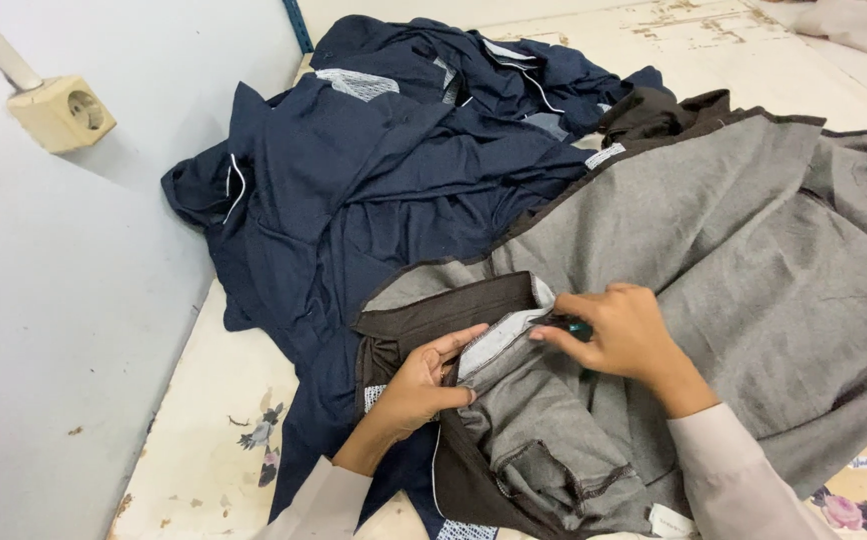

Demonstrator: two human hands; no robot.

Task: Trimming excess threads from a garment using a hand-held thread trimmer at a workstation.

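Note:
A grey garment (714, 250) with a dark brown outer side lies inside out across the table. My left hand (422, 385) pinches its folded brown waistband edge (454, 305) beside a white seam strip. My right hand (622, 335) grips the grey fabric just to the right and also holds a small dark green tool (580, 328), mostly hidden by the fingers. Both sleeves are pale beige.
A heap of navy garments (384, 170) with white piping lies behind and to the left. The worn cream tabletop (204, 440) has flower stickers. A pale wall with a socket box (62, 112) runs along the left. More pale cloth (854, 22) lies at the far right.

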